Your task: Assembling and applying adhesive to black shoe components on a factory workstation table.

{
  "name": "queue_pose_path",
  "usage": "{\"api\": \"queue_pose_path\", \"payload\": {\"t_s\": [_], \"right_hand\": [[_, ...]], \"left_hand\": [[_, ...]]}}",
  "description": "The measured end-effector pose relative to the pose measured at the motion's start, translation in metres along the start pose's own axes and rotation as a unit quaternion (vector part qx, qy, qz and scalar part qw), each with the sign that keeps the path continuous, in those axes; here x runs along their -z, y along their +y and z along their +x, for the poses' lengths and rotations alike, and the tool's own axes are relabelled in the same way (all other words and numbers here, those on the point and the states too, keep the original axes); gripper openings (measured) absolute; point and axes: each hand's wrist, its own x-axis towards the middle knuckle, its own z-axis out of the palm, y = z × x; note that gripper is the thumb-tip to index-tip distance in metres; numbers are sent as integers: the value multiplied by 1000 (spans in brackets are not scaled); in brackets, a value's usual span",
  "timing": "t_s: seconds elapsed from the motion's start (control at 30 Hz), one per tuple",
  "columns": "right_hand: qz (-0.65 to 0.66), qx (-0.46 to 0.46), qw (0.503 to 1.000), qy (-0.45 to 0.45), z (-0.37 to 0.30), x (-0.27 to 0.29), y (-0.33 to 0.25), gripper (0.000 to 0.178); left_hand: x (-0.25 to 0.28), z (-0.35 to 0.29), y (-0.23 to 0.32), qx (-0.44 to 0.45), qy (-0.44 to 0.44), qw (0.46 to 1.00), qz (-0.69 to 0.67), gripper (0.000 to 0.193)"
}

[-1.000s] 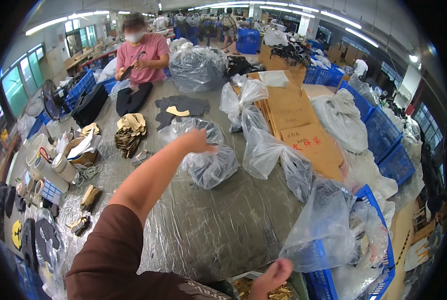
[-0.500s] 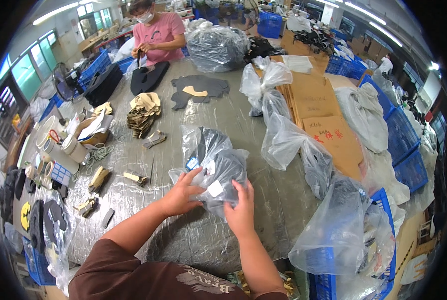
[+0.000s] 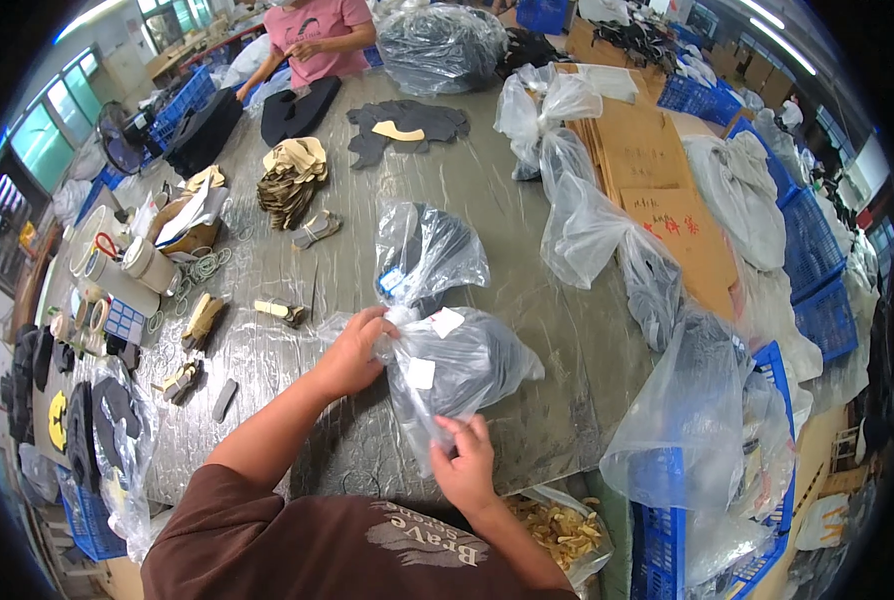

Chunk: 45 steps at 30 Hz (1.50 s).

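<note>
A clear plastic bag of dark cut pieces [image 3: 482,360], with white labels on it, lies on the table in front of me. My left hand [image 3: 355,352] is closed around gathered plastic at the bag's left end. At the near edge of the same bag, my right hand [image 3: 465,462] pinches the loose film between thumb and fingers. Just beyond, a second clear bag [image 3: 429,250] holds dark pieces and carries a blue-and-white label. Part of it is hidden behind the nearer bag.
Bundled small pieces [image 3: 205,320] and a beige stack [image 3: 293,180] lie left. Cardboard sheets [image 3: 657,180] and knotted plastic bags [image 3: 582,235] cover the right side. A blue crate [image 3: 657,540] stands at the near right. Across the table is a person in pink [image 3: 317,40].
The two bags now lie apart, the labelled one nearer me. My left hand has closed on its gathered end. My right hand has moved down toward me, along the bag's near edge.
</note>
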Motion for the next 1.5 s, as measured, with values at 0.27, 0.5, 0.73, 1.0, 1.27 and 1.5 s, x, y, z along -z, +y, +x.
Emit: {"api": "queue_pose_path", "payload": {"t_s": [0.27, 0.5, 0.73, 1.0, 1.27, 1.5], "right_hand": [[16, 96, 994, -58, -4, 27, -11, 14], [-74, 41, 969, 234, 48, 95, 10, 12], [-309, -82, 848, 423, 135, 175, 41, 74], [-557, -64, 807, 188, 235, 205, 59, 99], [-367, -32, 856, 361, 249, 247, 84, 30], [-13, 128, 857, 499, 178, 277, 4, 25]], "left_hand": [[-2, 6, -10, 3, 29, 999, -26, 46], [-9, 39, -57, 97, 137, 956, -239, 38], [-4, 49, -67, 154, 128, 900, -387, 24], [-18, 121, -19, 159, 85, 759, -625, 16], [-32, 265, 85, 109, 182, 558, -802, 36], [-41, 182, 118, -106, 162, 960, 200, 93]]}}
